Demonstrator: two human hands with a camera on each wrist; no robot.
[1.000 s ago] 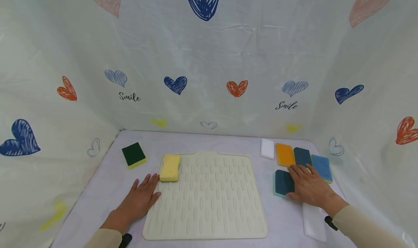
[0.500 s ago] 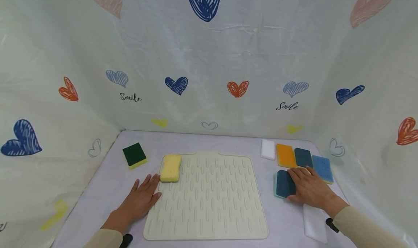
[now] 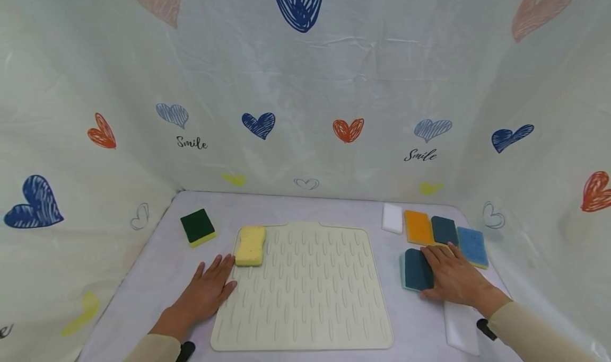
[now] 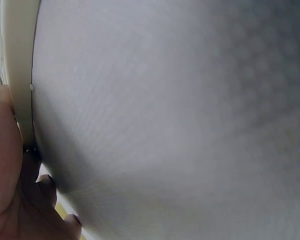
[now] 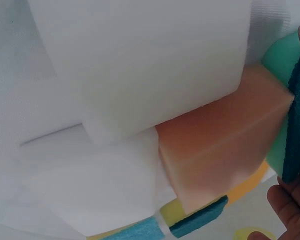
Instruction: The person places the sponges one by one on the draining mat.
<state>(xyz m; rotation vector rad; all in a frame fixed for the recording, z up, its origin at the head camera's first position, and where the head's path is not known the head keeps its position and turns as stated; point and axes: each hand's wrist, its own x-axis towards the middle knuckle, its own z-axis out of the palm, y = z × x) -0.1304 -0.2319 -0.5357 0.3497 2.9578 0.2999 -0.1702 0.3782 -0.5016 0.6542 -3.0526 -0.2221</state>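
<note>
Head view: left hand [image 3: 202,292] flat, right hand [image 3: 455,275] pinches teal sponge [image 3: 417,271]; "Smile" [image 3: 192,142] printed twice.

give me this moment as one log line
left hand: at left edge of mat | right hand: holds teal sponge | yellow sponge: on mat | dark green sponge: left of mat

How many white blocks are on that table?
3: one white block left of the orange sponge; a second and a third by the right hand, in the right wrist view. Others may be hidden.
</note>
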